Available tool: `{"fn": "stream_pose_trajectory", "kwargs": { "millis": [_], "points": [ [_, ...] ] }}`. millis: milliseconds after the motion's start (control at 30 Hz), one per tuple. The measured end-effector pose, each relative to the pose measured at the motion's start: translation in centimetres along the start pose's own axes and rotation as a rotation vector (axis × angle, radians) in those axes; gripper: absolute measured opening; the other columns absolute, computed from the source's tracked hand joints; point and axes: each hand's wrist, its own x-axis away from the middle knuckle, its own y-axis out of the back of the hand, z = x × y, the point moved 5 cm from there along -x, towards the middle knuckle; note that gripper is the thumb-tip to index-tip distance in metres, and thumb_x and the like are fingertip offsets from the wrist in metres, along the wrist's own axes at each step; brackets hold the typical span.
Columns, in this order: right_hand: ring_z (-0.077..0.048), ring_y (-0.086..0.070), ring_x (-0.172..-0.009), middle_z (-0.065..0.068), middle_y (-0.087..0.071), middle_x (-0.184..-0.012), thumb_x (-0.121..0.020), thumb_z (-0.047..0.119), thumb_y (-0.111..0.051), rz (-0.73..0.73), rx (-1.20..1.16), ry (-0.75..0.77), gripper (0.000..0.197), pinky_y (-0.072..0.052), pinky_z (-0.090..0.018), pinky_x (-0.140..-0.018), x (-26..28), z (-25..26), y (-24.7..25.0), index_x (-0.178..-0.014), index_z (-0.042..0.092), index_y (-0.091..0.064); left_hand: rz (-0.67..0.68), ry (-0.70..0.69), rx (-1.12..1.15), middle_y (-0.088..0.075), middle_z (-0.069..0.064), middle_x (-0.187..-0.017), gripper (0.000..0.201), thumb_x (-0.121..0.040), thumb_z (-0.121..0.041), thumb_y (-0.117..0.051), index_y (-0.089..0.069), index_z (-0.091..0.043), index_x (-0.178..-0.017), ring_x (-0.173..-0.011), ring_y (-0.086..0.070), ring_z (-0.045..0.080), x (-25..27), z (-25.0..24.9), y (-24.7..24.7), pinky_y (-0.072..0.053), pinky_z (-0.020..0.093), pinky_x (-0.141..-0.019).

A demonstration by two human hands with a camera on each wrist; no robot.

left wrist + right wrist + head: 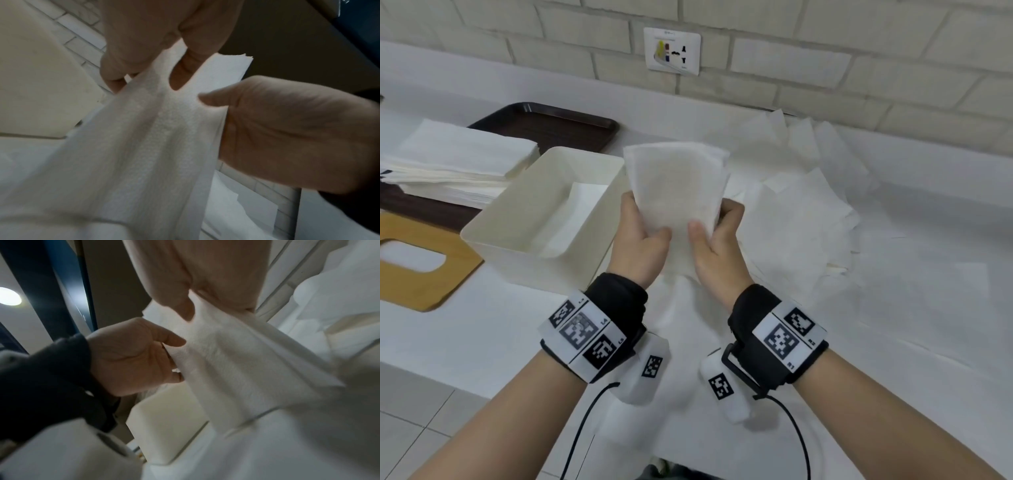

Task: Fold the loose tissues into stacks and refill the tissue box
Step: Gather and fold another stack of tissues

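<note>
A thin white paper tissue (674, 185) is being held up over the white counter (482, 342), just right of the open cream plastic tissue box (493, 236), pinched at its lower edge by the left hand (642, 236) and the right hand (714, 246), each grip closed on it. Edges should probably be lined up and kept taut before it's creased, since stuff this flimsy gets crumpled easily.

The open tissue box (544, 205) crowds my left; loose tissues (808, 205) cover the counter (482, 335) right; bare counter lies nearer me.
</note>
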Motion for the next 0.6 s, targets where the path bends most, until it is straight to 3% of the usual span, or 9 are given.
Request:
{"fn": "stream_pose_trajectory", "kwargs": {
  "millis": [67,100,200,267,367,467,533,600],
  "points": [
    [-0.02,-0.049,-0.11,-0.005,-0.043,-0.116,-0.093,0.004,-0.044,0.001,0.077,-0.058,0.029,-0.046,-0.026,-0.09,0.0,-1.1,-0.1,-0.103,0.021,-0.023,-0.025,0.018,-0.042,-0.048,-0.013,-0.094,0.039,-0.085,0.01,-0.042,-0.036,-0.019,-0.11,-0.089,-0.051,0.001,-0.1,0.5,0.0,-0.044,0.02,-0.082],
    [-0.022,-0.05,-0.109,-0.008,-0.044,-0.117,-0.094,0.004,-0.043,0.0,0.08,-0.073,0.027,-0.047,-0.027,-0.089,0.0,-1.4,0.0,-0.103,0.02,-0.023,-0.035,0.016,-0.031,-0.048,-0.014,-0.094,0.039,-0.085,0.011,-0.041,-0.036,-0.019,-0.109,-0.087,-0.05,-0.004,0.0,0.5,0.0,-0.044,0.019,-0.083],
    [-0.004,-0.051,-0.088,0.007,-0.044,-0.097,-0.097,0.005,-0.037,-0.017,0.0,-0.04,0.019,-0.043,-0.007,-0.073,-0.1,-0.8,0.4,-0.1,0.017,-0.024,-0.019,0.011,0.071,-0.045,-0.012,-0.096,0.044,-0.083,0.016,-0.039,-0.032,-0.021,-0.105,-0.086,-0.05,-0.009,0.3,0.2,-0.4,-0.046,0.008,-0.071],
    [0.003,-0.049,-0.084,0.013,-0.041,-0.093,-0.097,0.007,-0.037,-0.017,-0.039,-0.011,0.019,-0.042,-0.008,-0.074,-0.3,-0.2,0.4,-0.1,0.019,-0.023,0.021,0.023,0.068,-0.043,-0.013,-0.098,0.048,-0.082,0.018,-0.04,-0.029,-0.02,-0.109,-0.087,-0.049,-0.007,0.3,0.2,-0.7,-0.045,0.005,-0.066],
    [-0.01,-0.052,-0.101,0.002,-0.045,-0.11,-0.092,0.009,-0.051,-0.002,-0.009,-0.032,0.032,-0.047,-0.022,-0.087,-0.2,-0.6,0.0,-0.104,0.022,-0.023,-0.002,0.072,0.038,-0.047,-0.01,-0.094,0.042,-0.082,0.017,-0.039,-0.033,-0.015,-0.109,-0.085,-0.05,-0.002,-0.1,1.0,-0.5,-0.044,0.002,-0.061],
    [-0.022,-0.046,-0.117,-0.008,-0.043,-0.124,-0.089,0.008,-0.054,-0.028,0.026,-0.083,0.039,-0.043,-0.038,-0.1,-0.1,-1.8,0.4,-0.108,0.023,-0.024,-0.051,0.105,0.042,-0.044,-0.008,-0.091,0.04,-0.08,0.017,-0.04,-0.032,-0.013,-0.106,-0.082,-0.047,0.001,-0.2,1.6,-0.1,-0.043,0.004,-0.059],
    [-0.023,-0.044,-0.119,-0.007,-0.042,-0.123,-0.092,0.007,-0.049,-0.008,0.04,-0.077,0.032,-0.041,-0.035,-0.101,-0.1,-1.9,0.6,-0.107,0.023,-0.025,-0.038,0.103,0.054,-0.044,-0.009,-0.09,0.044,-0.079,0.019,-0.04,-0.03,-0.014,-0.108,-0.08,-0.046,-0.001,-0.2,1.8,-0.1,-0.043,0.005,-0.059],
    [-0.02,-0.045,-0.118,-0.007,-0.043,-0.122,-0.094,0.007,-0.045,0.028,0.029,-0.066,0.027,-0.04,-0.024,-0.095,-0.2,-1.7,0.6,-0.107,0.022,-0.026,-0.016,0.1,0.043,-0.045,-0.009,-0.089,0.046,-0.079,0.02,-0.038,-0.031,-0.014,-0.109,-0.078,-0.047,-0.002,-0.1,1.8,-0.3,-0.043,0.004,-0.057]
  ]
}}
